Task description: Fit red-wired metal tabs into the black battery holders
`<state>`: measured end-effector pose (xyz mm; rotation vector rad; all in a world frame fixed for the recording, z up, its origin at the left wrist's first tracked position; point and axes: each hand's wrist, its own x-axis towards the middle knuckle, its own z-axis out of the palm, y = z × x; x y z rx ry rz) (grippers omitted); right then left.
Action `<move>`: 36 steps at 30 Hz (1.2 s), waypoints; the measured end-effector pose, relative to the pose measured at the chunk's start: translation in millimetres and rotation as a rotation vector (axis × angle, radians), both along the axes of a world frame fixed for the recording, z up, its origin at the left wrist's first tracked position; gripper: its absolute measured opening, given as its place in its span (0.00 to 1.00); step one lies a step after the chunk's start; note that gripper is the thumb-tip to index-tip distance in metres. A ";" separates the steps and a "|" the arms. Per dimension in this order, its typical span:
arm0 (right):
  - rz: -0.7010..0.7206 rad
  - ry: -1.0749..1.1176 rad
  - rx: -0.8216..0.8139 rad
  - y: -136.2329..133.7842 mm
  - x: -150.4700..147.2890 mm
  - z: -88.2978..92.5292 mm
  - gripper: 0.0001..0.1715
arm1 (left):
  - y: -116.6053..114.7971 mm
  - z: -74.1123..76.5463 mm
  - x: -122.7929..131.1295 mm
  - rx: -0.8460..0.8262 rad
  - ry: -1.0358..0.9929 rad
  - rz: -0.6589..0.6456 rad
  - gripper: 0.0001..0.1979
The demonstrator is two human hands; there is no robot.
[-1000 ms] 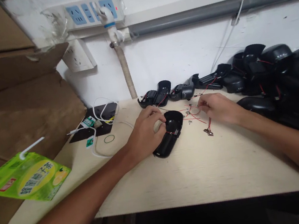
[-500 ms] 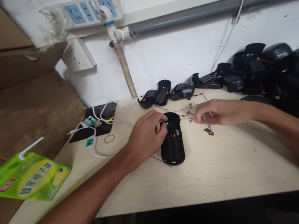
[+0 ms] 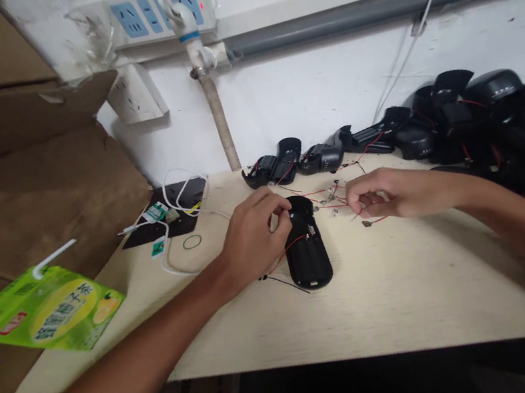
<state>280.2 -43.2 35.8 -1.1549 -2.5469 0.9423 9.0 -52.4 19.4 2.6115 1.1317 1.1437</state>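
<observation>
A black plastic casing (image 3: 309,263) with rounded ends lies open side up on the table, a red wire (image 3: 284,248) running out of its left side. My left hand (image 3: 260,227) is closed in a pinch at the casing's upper left edge, its fingertips partly hiding that corner. To the right, my right hand (image 3: 369,198) pinches thin wires between thumb and fingers. Small metal contact pieces (image 3: 331,196) with red leads are scattered just left of its fingertips, and another metal piece (image 3: 367,223) hangs or lies below them.
More black casings (image 3: 319,158) with wires line the wall and heap up at the right (image 3: 479,97). On the left are a green drink carton (image 3: 66,309), a white cable (image 3: 163,241), a dark flat sheet (image 3: 185,217), a rubber band (image 3: 192,241) and a cardboard box (image 3: 99,164).
The casing has tilted slightly, its lower end swinging right, and the red wire shows more on its left. My right hand has shifted a little, fingers still pinched.
</observation>
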 end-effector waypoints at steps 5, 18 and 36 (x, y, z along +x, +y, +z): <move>-0.082 0.190 0.124 -11.2 -19.6 1.0 0.06 | 2.4 -4.4 1.6 -0.178 -0.005 0.005 0.15; -0.052 0.331 0.283 -20.4 -35.7 -3.3 0.08 | 0.6 7.5 -1.5 -0.661 0.110 -0.187 0.13; 0.027 0.431 -0.014 -36.6 -52.6 -9.9 0.08 | -5.8 16.8 -2.3 -0.756 0.231 -0.185 0.14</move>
